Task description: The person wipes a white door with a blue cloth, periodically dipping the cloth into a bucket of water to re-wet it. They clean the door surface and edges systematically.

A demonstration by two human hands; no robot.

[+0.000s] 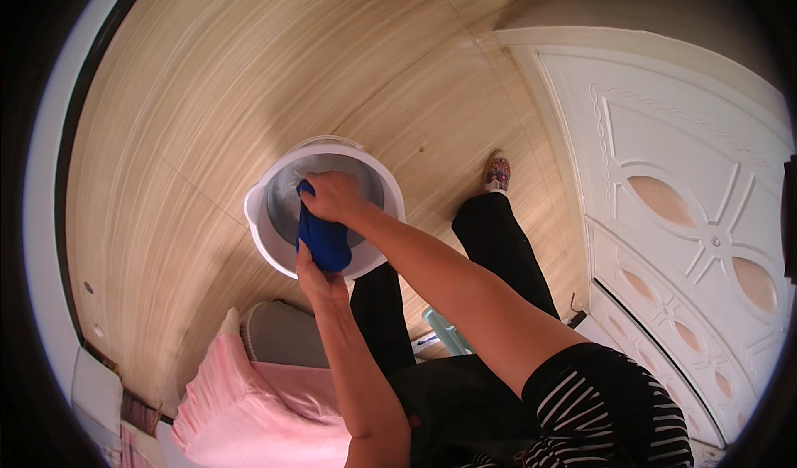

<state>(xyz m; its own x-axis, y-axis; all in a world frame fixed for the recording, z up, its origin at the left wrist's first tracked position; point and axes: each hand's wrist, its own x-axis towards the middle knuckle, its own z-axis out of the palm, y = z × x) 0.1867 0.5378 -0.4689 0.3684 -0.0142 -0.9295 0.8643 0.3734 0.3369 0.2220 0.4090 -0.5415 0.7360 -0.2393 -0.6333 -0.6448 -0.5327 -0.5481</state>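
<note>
Over a white plastic bucket [261, 234] on the floor, both hands grip a blue cloth [324, 240]. My right hand [335, 195] is closed around the cloth's far end, above the bucket's middle. At the near end, by the bucket's front rim, my left hand [320, 278] has hold of the cloth with the thumb along its side. The cloth hangs bunched between the two hands. Greyish water with some froth [283, 184] shows inside the bucket, partly hidden by the hands and cloth.
A pink fabric cover [268, 412] and a grey rounded item [283, 331] are at lower left. White panelled doors [672, 156] line the right side. My shoe [497, 172] rests on the wood-patterned floor [398, 94]. Below me, part of a light green plastic object [445, 331] shows.
</note>
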